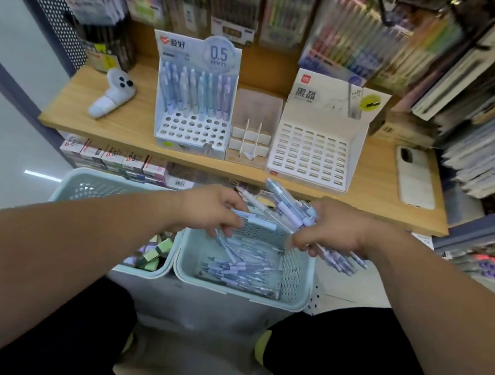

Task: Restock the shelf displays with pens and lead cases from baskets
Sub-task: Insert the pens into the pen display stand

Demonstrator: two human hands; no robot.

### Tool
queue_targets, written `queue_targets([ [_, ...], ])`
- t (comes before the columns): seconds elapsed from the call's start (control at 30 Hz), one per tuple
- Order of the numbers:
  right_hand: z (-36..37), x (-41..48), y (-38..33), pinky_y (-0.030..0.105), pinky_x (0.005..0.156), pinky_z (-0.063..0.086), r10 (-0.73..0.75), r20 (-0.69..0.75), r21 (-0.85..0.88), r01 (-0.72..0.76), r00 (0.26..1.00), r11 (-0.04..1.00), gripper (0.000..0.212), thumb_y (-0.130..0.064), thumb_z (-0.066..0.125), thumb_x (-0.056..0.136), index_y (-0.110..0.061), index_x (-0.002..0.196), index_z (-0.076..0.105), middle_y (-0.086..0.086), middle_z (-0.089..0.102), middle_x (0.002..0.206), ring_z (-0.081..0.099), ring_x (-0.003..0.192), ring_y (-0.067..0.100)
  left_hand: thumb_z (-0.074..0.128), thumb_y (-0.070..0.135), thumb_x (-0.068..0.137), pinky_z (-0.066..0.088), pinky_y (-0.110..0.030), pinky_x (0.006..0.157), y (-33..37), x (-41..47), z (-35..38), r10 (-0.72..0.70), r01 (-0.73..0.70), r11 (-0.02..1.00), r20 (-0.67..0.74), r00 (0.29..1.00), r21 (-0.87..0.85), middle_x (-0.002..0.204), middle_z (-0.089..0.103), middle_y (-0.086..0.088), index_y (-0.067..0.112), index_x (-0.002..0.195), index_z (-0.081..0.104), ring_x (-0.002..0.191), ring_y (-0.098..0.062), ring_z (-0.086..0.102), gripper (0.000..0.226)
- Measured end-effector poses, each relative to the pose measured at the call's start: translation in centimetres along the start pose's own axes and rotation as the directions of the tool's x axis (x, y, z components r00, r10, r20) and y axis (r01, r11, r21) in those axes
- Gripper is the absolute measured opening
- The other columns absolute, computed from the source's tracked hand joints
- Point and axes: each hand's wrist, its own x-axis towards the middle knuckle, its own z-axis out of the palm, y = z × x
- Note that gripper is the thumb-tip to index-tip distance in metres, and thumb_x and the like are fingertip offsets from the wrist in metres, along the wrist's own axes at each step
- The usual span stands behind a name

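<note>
Bare forearms reach out over dark-trousered knees to the pen basket (pixel 296 279), which holds a loose heap of pale blue and lilac pens (pixel 239 270). Above its far rim the right hand (pixel 333 230) is clenched round a bundle of pens (pixel 288 206) that fans up and to the left. The left hand (pixel 210 210) curls down beside it, fingertips pinching one pen (pixel 225 245).

Touching the basket's left side is a second basket (pixel 91 185) with green and lilac lead cases (pixel 157 254). Beyond the basket a wooden shelf (pixel 369 190) juts forward, its edge between the hands and the displays. On it stand a pen display (pixel 194 104), filled only in its back rows, a clear holder (pixel 254 123) and a white slotted lead display (pixel 313 152). Far right of these lies a phone (pixel 413 178), far left a white gadget (pixel 113 93).
</note>
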Motion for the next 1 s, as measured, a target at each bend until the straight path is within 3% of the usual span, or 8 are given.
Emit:
queue_targets([
  [0.1,-1.1,-1.5,-0.6,0.033,0.066,0.049,-0.060,-0.040,0.073,0.063,0.997,0.995,0.032,-0.025,0.083,0.070,0.003,0.078,0.068,0.024,0.072,0.077,0.061,0.062,0.024,0.068,0.012,0.094,0.054,-0.033,0.067,2.4,-1.6,-1.9,0.079,-0.080,0.996,0.024,0.997,0.039,0.092,0.076,-0.007,0.015,0.107,0.070,0.077,-0.015,0.071,0.013],
  [0.2,-2.1,-3.1,-2.1,0.036,0.066,0.050,-0.105,-0.062,0.116,0.111,0.993,0.987,0.038,-0.030,0.084,0.065,0.003,0.076,0.069,0.027,0.069,0.076,0.059,0.063,0.027,0.064,0.013,0.098,0.050,-0.027,0.061,4.7,-4.0,-4.1,0.128,-0.131,0.984,0.033,0.991,0.122,0.089,0.077,-0.003,0.017,0.099,0.071,0.076,-0.013,0.070,0.009],
  [0.37,-3.7,-6.0,-6.1,0.022,0.060,0.046,-0.226,-0.160,0.072,0.240,0.961,0.968,0.021,-0.019,0.082,0.079,-0.007,0.070,0.069,0.010,0.070,0.064,0.062,0.057,0.018,0.062,0.012,0.099,0.051,-0.028,0.062,7.6,-7.7,-6.7,0.208,-0.206,0.953,0.015,0.978,0.221,0.089,0.078,-0.003,0.015,0.092,0.073,0.072,-0.014,0.071,0.013],
  [0.5,-4.5,-7.1,-8.7,0.036,0.065,0.046,-0.272,-0.221,0.112,0.301,0.937,0.947,0.022,-0.018,0.084,0.078,-0.004,0.081,0.068,0.016,0.072,0.075,0.062,0.063,0.024,0.060,0.008,0.099,0.047,-0.030,0.061,8.5,-9.5,-8.7,0.240,-0.225,0.961,-0.079,0.968,0.162,0.085,0.077,-0.005,0.014,0.103,0.070,0.068,-0.017,0.070,0.012],
  [0.67,-4.4,-7.9,-10.3,0.038,0.064,0.047,-0.278,-0.281,0.242,0.348,0.918,0.906,0.019,-0.009,0.082,0.079,-0.004,0.082,0.064,0.016,0.067,0.070,0.058,0.063,0.028,0.055,0.008,0.102,0.048,-0.027,0.058,9.1,-10.9,-9.6,0.294,-0.286,0.955,-0.112,0.949,0.083,0.081,0.073,-0.008,0.012,0.101,0.067,0.071,-0.021,0.070,0.013],
  [0.8,-4.3,-7.0,-11.8,0.041,0.067,0.047,-0.222,-0.367,0.322,0.347,0.903,0.881,0.051,-0.023,0.088,0.061,0.003,0.097,0.064,0.018,0.070,0.075,0.062,0.068,0.030,0.053,0.010,0.103,0.049,-0.030,0.062,9.2,-11.7,-11.6,0.308,-0.299,0.951,-0.183,0.934,0.077,0.083,0.073,-0.009,0.008,0.102,0.066,0.075,-0.021,0.069,0.013],
  [0.9,-4.4,-5.5,-12.4,0.040,0.066,0.049,-0.200,-0.435,0.345,0.368,0.878,0.863,0.036,-0.014,0.085,0.069,0.001,0.095,0.066,0.016,0.070,0.070,0.062,0.063,0.026,0.050,0.014,0.105,0.048,-0.030,0.060,8.5,-11.7,-14.0,0.268,-0.260,0.963,-0.261,0.927,0.064,0.088,0.074,-0.015,0.010,0.102,0.062,0.074,-0.023,0.069,0.012],
  [1.0,-4.6,-3.9,-12.4,0.035,0.061,0.053,-0.162,-0.450,0.364,0.347,0.878,0.864,0.026,-0.007,0.083,0.073,0.000,0.092,0.067,0.012,0.067,0.065,0.060,0.054,0.021,0.044,0.018,0.107,0.047,-0.032,0.057,6.8,-10.2,-15.3,0.168,-0.213,0.973,-0.364,0.916,-0.089,0.091,0.073,-0.024,0.013,0.100,0.053,0.070,-0.027,0.068,0.013],
])
